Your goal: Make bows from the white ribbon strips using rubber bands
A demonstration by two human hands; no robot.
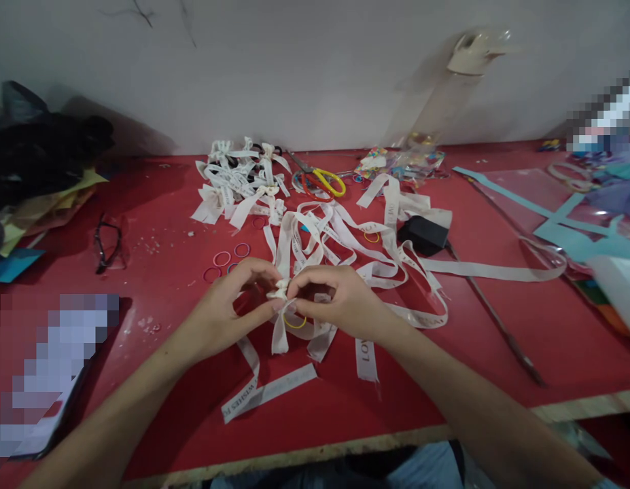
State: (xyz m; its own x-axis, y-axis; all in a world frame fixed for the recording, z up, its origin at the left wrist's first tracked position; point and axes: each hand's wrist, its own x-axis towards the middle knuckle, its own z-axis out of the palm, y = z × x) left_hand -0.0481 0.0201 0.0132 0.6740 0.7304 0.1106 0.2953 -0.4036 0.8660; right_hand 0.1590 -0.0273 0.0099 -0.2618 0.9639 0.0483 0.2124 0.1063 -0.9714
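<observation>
Just this side of the scissors [322,183], over the red tabletop [182,421], the left hand [219,305] and right hand [353,300] meet, fingertips clamped on a knotted white ribbon [278,339]! A yellow band [295,324] shows below; whether it's threaded, I can't tell. Danger here: a slack pinch could loosen that knot, and the loose printed ribbon [391,212], sprawling right of the scissors, could snag a wrist and tug everything askew.

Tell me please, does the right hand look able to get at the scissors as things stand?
Probably yes, though the right hand is pinching a white ribbon and would first need freeing. Loose ribbons lie between, but seem low enough to pass over, and the scissors look mostly uncovered.
</observation>
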